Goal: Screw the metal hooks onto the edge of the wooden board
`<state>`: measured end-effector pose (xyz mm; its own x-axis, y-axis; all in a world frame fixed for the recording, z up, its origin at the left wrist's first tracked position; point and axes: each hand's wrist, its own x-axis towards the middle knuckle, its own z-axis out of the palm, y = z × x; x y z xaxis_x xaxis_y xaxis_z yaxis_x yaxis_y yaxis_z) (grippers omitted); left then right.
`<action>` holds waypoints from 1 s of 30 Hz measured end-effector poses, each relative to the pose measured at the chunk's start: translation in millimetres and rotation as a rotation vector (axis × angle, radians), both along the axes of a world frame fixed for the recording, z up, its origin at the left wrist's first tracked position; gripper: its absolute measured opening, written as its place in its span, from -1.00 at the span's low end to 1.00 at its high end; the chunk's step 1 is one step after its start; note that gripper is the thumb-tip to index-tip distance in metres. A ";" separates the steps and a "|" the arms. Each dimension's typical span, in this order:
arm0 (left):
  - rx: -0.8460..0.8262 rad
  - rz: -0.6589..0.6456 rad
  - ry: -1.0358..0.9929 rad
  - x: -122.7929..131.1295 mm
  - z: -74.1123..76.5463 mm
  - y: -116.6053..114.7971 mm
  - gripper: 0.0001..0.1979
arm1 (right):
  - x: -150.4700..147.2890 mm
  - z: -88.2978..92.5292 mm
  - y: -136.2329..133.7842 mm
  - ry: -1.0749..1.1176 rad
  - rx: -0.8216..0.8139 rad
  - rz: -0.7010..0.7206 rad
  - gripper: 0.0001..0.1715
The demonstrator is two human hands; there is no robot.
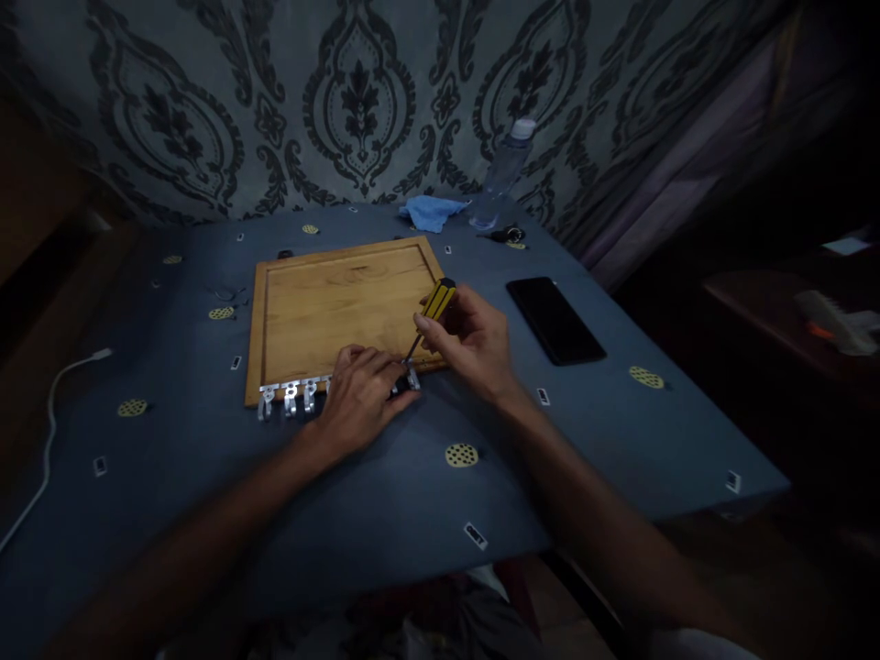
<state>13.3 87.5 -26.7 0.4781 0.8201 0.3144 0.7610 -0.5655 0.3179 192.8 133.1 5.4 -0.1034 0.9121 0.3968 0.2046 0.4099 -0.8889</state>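
Observation:
A framed wooden board (pixel 344 302) lies on the table, with several metal hooks (pixel 291 398) along its near edge. My right hand (pixel 474 339) is closed around a yellow and black screwdriver (pixel 438 299), held at a slant. The screwdriver's tip points down at the metal piece (pixel 413 377) near the board's near right corner. My left hand (pixel 366 390) rests over the near edge, fingers bent over the hook strip and thumb beside that metal piece. Whether its fingers grip the strip or only press on it is hidden.
A black phone (pixel 555 319) lies to the right of the board. Behind stand a clear bottle (pixel 505 174), a blue cloth (pixel 432 212) and a small dark item (pixel 509 235) by the wall. A white cable (pixel 51 412) runs along the left side of the table (pixel 385 513).

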 end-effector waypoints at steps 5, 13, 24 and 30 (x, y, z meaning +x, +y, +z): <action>0.006 0.002 -0.006 0.3 0.3 -0.1 -0.77 | 4.3 4.4 0.2 -0.002 0.000 0.086 -0.56; -0.011 -0.005 -0.001 -0.3 0.9 0.4 -0.78 | 4.5 2.1 0.3 -0.007 0.013 0.050 -0.52; 0.032 -0.002 0.018 1.1 0.7 -0.7 -0.76 | -2.7 1.0 -3.4 0.043 -0.006 -0.004 -0.46; 0.078 -0.013 0.038 0.9 -0.1 -2.1 -0.76 | -6.5 2.2 -5.6 0.103 0.011 0.007 -0.49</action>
